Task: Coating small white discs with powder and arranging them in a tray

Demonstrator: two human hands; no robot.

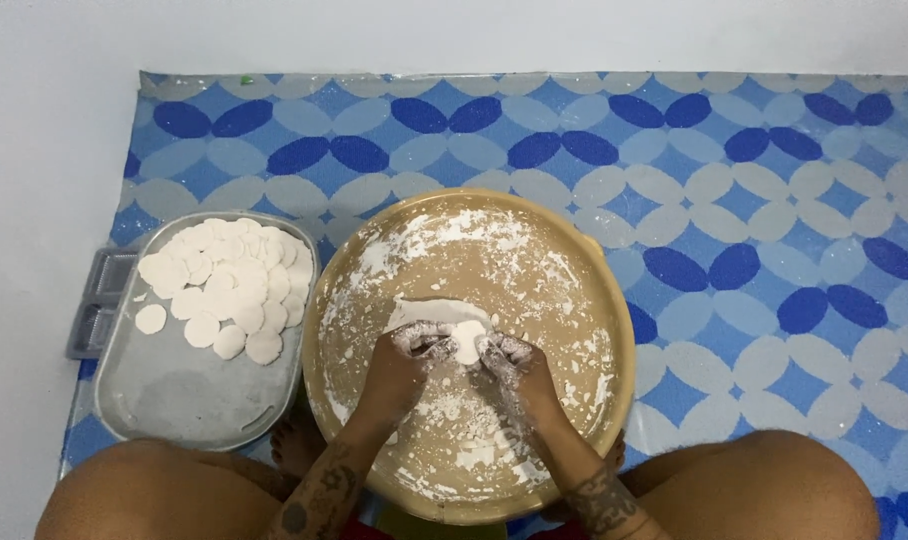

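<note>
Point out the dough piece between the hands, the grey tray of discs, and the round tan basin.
dough piece [467, 341], head view, on its white middle.
grey tray [189, 395], head view, on its bare floor.
round tan basin [624, 345], head view, on its right rim.

One basin [614, 330], one tray [174, 400], two hands [414, 345]

The round basin [469, 355] sits on the floor mat [754, 230], between the person's knees. Inside it, near its middle, both hands [464, 350] meet on a dough piece [467, 340]. Left of the basin, touching it, lies a tray [189, 390]; dough discs [229, 285] fill its far part.
</note>
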